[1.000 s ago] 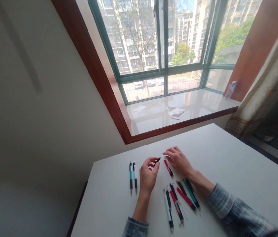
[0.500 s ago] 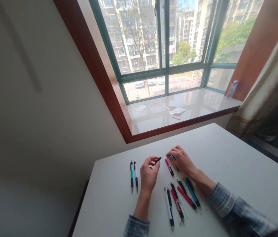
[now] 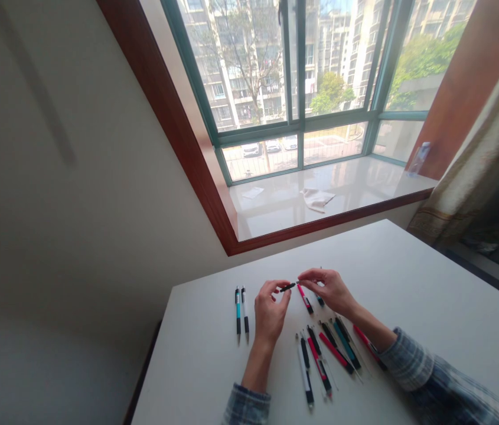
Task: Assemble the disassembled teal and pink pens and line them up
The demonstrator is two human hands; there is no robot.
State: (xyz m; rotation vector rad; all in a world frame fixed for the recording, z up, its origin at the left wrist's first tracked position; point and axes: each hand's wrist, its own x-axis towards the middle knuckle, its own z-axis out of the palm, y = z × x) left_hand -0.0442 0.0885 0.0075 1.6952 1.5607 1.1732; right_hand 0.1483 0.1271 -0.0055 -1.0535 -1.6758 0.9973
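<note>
My left hand [image 3: 269,313] pinches a short black pen grip [image 3: 288,287] between thumb and fingertips. My right hand [image 3: 329,290] is closed in a pinch at the grip's right end, on a tiny part too small to make out. Just under the right fingertips lies a red pen barrel [image 3: 305,298], with a dark pen piece [image 3: 319,299] beside it, partly hidden by that hand. Left of my left hand, a teal-and-black pen [image 3: 238,316] and a white-and-black pen [image 3: 244,313] lie side by side.
Nearer me on the white table [image 3: 196,366] are several pen parts: a white barrel [image 3: 304,369], a red barrel [image 3: 336,351], a teal barrel [image 3: 345,342] and thin refills. Another red barrel [image 3: 363,338] lies partly under my right forearm. Beyond the table is a windowsill [image 3: 271,218] with a cloth [image 3: 317,199].
My right hand has come up from the pen parts on the table to the end of the black grip. The left hand has turned the grip flatter, toward the right hand.
</note>
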